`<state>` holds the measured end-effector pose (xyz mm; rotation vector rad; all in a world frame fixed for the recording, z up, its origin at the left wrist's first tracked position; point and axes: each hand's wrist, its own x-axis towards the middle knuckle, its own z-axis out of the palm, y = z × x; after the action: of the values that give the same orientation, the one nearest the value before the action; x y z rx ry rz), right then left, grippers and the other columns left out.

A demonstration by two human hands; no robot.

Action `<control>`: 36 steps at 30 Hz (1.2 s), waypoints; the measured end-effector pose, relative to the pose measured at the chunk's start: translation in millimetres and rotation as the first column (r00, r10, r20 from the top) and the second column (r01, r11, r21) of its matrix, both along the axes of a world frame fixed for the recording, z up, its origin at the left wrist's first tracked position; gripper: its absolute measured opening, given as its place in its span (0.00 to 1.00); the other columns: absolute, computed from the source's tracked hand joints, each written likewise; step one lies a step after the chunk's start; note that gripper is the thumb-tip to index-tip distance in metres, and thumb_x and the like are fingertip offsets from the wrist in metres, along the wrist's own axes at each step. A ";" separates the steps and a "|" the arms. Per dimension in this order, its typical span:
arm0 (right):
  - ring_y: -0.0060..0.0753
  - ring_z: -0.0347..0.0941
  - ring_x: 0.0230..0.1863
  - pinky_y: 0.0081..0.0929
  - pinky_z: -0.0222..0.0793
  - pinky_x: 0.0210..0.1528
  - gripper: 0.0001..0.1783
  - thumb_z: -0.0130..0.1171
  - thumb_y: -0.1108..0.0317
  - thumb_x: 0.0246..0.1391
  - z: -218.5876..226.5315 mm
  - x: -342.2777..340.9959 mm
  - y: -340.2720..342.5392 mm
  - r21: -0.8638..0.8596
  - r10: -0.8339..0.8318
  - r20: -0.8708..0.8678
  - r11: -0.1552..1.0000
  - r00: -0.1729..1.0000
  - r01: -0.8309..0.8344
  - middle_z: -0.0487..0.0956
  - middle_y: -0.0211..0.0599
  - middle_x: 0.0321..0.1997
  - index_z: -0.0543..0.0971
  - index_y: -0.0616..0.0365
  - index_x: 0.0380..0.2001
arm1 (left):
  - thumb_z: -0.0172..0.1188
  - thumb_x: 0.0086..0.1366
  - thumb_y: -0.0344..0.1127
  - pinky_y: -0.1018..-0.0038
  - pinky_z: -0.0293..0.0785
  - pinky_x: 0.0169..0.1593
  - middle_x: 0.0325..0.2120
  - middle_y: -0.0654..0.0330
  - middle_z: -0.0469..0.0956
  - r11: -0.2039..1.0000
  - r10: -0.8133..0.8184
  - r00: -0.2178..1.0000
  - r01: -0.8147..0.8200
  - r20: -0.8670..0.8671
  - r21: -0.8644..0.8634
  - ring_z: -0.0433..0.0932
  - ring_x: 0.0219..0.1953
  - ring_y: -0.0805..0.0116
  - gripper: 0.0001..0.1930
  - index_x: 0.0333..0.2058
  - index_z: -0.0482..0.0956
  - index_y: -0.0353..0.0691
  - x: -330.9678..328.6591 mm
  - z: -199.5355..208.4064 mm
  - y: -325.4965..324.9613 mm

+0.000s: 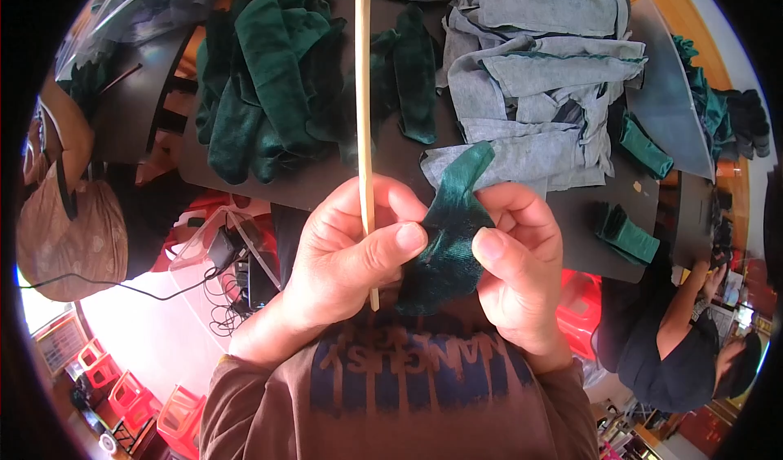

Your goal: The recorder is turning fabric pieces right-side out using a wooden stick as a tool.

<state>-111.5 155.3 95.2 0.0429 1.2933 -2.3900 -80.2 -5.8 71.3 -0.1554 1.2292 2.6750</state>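
Note:
Between my two hands, just in front of my chest, is a piece of dark green velvet fabric point(447, 240). My left hand point(351, 252) pinches its left side between thumb and fingers. The same hand carries a long pale wooden stick point(364, 93), which stands nearly upright across the palm, its top reaching far over the table. My right hand point(518, 256) grips the right side of the velvet, thumb in front and fingers curled behind. The upper end of the piece narrows and leans to the right; its lower part hangs down.
A pile of green velvet pieces point(273, 77) lies on the dark table point(326, 184) at left. Grey-backed fabric strips point(534, 68) are heaped at right. Two folded green bundles point(628, 236) rest near the right edge. People sit on both sides; red stools point(579, 309) stand around.

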 end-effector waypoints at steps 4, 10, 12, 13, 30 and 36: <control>0.19 0.69 0.39 0.19 0.64 0.44 0.24 0.59 0.70 0.48 -12.3 0.9 -3.4 -0.128 -0.021 0.063 0.991 0.998 0.029 0.74 0.35 0.39 0.64 0.64 0.47 | 0.57 0.58 0.27 0.88 0.61 0.27 0.24 0.69 0.71 0.999 0.048 0.999 -0.048 -0.019 -0.002 0.66 0.24 0.86 0.09 0.37 0.69 0.38 -3.8 0.0 6.9; 0.14 0.63 0.38 0.14 0.58 0.44 0.18 0.61 0.64 0.48 -26.1 7.4 2.9 -0.053 0.179 0.180 0.984 0.967 -0.172 0.71 0.27 0.38 0.69 0.58 0.39 | 0.55 0.58 0.23 0.87 0.65 0.37 0.31 0.67 0.70 0.981 0.072 0.977 -0.106 -0.201 -0.165 0.68 0.33 0.84 0.10 0.39 0.68 0.37 -2.9 -2.3 13.8; 0.13 0.62 0.37 0.13 0.57 0.42 0.08 0.56 0.69 0.51 -21.9 8.4 1.1 -0.024 0.026 0.104 0.999 0.994 -0.024 0.71 0.26 0.37 0.72 0.58 0.35 | 0.55 0.58 0.23 0.87 0.65 0.36 0.31 0.67 0.70 0.971 0.082 0.978 -0.122 -0.189 -0.207 0.68 0.32 0.84 0.10 0.39 0.68 0.37 -0.1 -5.0 14.1; 0.13 0.62 0.37 0.13 0.57 0.42 0.08 0.56 0.69 0.51 -20.8 7.8 1.1 -0.024 0.023 0.105 1.000 0.994 -0.020 0.71 0.26 0.37 0.72 0.58 0.35 | 0.54 0.58 0.23 0.87 0.65 0.36 0.31 0.67 0.70 0.959 0.095 0.979 -0.139 -0.179 -0.249 0.67 0.32 0.84 0.10 0.39 0.68 0.37 0.3 -5.3 14.1; 0.09 0.53 0.24 0.10 0.49 0.26 0.06 0.51 0.70 0.55 -21.2 -10.3 7.3 0.189 -0.187 -0.449 0.936 0.874 0.297 0.66 0.21 0.26 0.73 0.62 0.29 | 0.44 0.66 0.36 0.80 0.65 0.31 0.24 0.61 0.69 0.719 -0.316 0.937 0.135 -0.148 -0.682 0.67 0.26 0.77 0.13 0.41 0.68 0.32 25.8 -21.3 -10.4; 0.11 0.55 0.23 0.11 0.51 0.24 0.05 0.51 0.73 0.54 -20.9 -9.6 6.7 0.255 -0.153 -0.574 0.900 0.805 0.353 0.67 0.26 0.28 0.72 0.64 0.28 | 0.47 0.63 0.31 0.79 0.66 0.29 0.22 0.58 0.70 0.630 -0.321 0.947 0.221 0.009 -0.744 0.69 0.23 0.70 0.09 0.39 0.70 0.32 25.6 -22.5 -11.0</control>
<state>-121.1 162.1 74.2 -0.4143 2.0954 -2.4488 -54.6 -16.8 48.8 0.0915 2.1284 1.7984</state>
